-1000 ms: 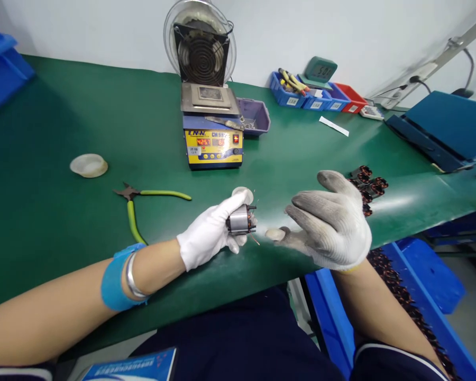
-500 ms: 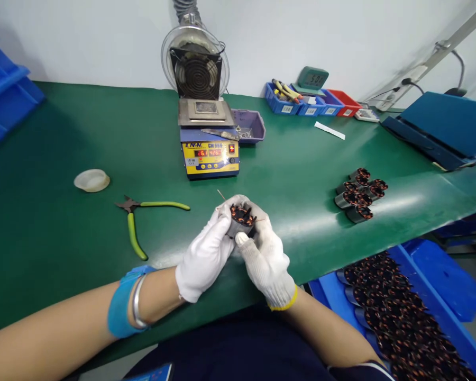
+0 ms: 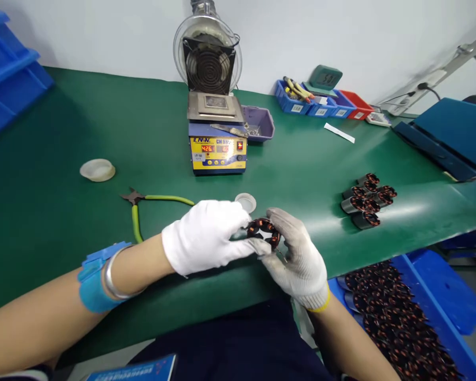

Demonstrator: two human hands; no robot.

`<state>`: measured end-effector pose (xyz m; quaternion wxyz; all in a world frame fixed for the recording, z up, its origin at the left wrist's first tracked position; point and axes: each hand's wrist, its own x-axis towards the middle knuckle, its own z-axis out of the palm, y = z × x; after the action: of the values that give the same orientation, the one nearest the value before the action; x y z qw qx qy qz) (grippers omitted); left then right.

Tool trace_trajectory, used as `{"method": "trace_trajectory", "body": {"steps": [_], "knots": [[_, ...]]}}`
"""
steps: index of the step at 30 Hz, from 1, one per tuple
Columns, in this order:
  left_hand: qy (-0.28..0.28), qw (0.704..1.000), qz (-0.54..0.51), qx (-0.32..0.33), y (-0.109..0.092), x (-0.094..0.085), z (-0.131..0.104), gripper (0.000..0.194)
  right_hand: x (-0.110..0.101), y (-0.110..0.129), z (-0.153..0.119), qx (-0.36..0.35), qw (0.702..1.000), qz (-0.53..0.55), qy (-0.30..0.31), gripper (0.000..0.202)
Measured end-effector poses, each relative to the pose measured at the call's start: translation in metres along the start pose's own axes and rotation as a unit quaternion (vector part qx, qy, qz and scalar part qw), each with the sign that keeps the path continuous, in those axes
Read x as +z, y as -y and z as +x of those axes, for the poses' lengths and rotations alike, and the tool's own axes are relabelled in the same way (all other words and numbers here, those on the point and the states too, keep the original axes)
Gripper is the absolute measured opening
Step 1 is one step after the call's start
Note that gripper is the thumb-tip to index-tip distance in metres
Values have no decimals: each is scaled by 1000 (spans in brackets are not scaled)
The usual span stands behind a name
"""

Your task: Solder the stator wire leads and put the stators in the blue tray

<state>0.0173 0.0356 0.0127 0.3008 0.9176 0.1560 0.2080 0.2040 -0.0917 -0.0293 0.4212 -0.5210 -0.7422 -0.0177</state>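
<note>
Between my two gloved hands is a motor stator (image 3: pixel 275 241), a ring with copper windings and black insulation, its opening turned up towards me. My right hand (image 3: pixel 299 259), in a knitted glove with a yellow cuff, is closed around its right side. My left hand (image 3: pixel 210 235), in a white glove, pinches its left edge with thumb and fingers. Just beyond the fingers lies a small round dish (image 3: pixel 245 202). Side cutters with green handles (image 3: pixel 168 198) lie open to the left, one handle tip reaching my left glove.
A solder pot (image 3: pixel 219 153) with lit digits stands behind the hands, beside a purple bin (image 3: pixel 262 124). Several stators (image 3: pixel 367 203) stand at the right; a blue crate (image 3: pixel 432 296) below holds many more. A white cup (image 3: pixel 97 170) sits left. Blue bins (image 3: pixel 11 74) rise far left.
Both hands have moved right with the stator, which now shows its open ring. My left hand has shifted its hold to the near left edge. The round dish has come into sight.
</note>
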Motion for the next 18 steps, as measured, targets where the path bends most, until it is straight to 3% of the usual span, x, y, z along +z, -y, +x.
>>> {"method": "trace_trajectory", "body": {"steps": [3,5,7,9,12,14,18], "knots": [[106,983,-143,-45,-11,-18,-1,42,-6,-6,0,-11,998,-62,-11,63],[114,948,-281,-101,-14,-31,-1,48,-9,-9,-1,-1,996,-86,-27,62],[23,925,-342,-163,-12,-34,0,50,-11,-10,-1,5,994,-103,-35,63],[-67,923,-339,-170,-8,-25,3,43,-13,-10,0,-1,993,-110,-30,64],[-47,928,-331,-167,-6,-2,8,32,-12,-8,3,-20,994,-107,-9,67],[-56,911,-362,-192,-9,4,9,31,-10,-8,3,-30,995,-95,4,66],[-169,855,-443,-211,-13,-10,9,25,-8,-10,1,8,996,-85,-1,58]]}}
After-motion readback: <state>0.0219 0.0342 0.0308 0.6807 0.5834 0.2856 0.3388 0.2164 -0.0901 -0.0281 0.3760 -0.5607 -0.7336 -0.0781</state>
